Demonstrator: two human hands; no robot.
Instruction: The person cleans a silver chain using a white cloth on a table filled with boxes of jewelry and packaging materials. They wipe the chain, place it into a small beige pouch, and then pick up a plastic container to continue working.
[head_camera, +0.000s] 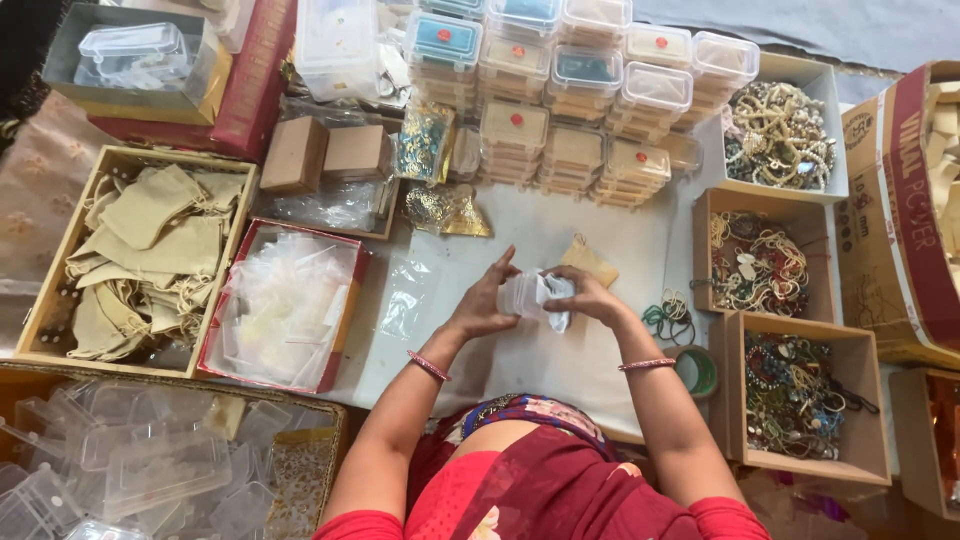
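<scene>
My left hand (484, 302) and my right hand (584, 294) meet over the white work surface (560, 235), both gripping a small clear plastic box (526, 295) together with a bit of clear plastic bag (558, 318) hanging under it. A small beige drawstring pouch (592, 260) lies just beyond my right hand. An empty clear plastic bag (408, 296) lies flat to the left of my left hand. Each wrist wears a thin bangle.
Stacks of filled clear boxes (560, 100) stand at the back. Open boxes of bead jewellery (762, 262) line the right. At left sit a box of beige pouches (150, 255), a red box of plastic bags (285, 305) and a tray of empty clear boxes (150, 460). A green tape roll (703, 371) lies right.
</scene>
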